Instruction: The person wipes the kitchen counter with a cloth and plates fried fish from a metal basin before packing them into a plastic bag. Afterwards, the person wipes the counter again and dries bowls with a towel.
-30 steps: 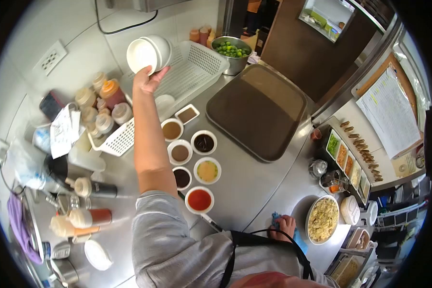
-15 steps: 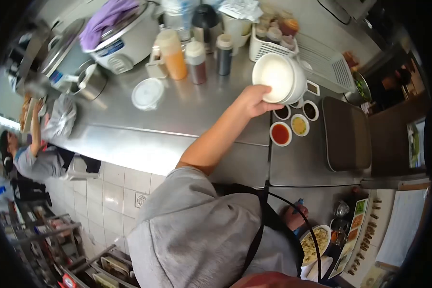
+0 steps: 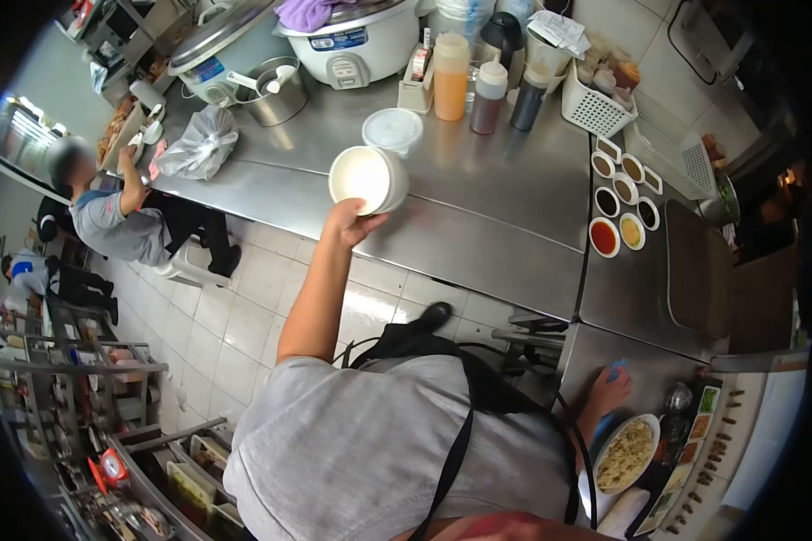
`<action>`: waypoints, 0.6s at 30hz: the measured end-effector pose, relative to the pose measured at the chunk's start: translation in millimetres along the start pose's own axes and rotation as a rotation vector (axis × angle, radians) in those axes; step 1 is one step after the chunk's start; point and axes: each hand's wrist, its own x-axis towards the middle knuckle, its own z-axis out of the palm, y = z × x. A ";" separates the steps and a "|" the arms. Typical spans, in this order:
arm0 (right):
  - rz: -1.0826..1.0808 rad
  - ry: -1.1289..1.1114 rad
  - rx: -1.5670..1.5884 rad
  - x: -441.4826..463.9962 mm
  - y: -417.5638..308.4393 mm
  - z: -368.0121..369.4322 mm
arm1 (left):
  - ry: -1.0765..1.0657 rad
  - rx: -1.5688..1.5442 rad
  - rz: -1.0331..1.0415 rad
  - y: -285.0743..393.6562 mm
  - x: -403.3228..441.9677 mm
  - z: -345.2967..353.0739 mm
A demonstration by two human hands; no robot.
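My left hand (image 3: 355, 223) grips a small stack of white bowls (image 3: 361, 179) by the rim, tilted so that the inside of the front one shows. The stack is over the front part of the steel counter, just below a round white lid (image 3: 392, 131). My right hand (image 3: 610, 391) is closed around a blue cloth (image 3: 615, 370) on the counter at the right. Beside it stands a large white bowl of pale chopped food (image 3: 625, 454). Several small sauce bowls, one with red sauce (image 3: 604, 237), stand in a cluster farther back.
Squeeze bottles (image 3: 450, 77), a rice cooker (image 3: 350, 52), a steel pot (image 3: 276, 92) and a plastic bag (image 3: 200, 144) line the counter. A brown tray (image 3: 697, 270) lies right of the sauces. A seated person (image 3: 126, 221) works at the far left; other people are behind.
The view has swung left. My left hand has carried the stacked bowls from above the grey rack, past the sauces, to near the white lid. My right hand stays on the blue cloth.
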 end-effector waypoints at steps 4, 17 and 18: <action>-0.044 -0.015 -0.045 3.7 8.6 3.0 | 0.172 0.001 0.032 33.6 20.8 -58.6; -0.556 -0.397 0.859 54.4 -487.2 -22.5 | 0.084 0.220 -0.084 181.5 114.9 -186.9; -0.602 -0.512 0.870 47.5 -532.7 -14.8 | 0.061 0.213 -0.125 191.3 117.8 -188.2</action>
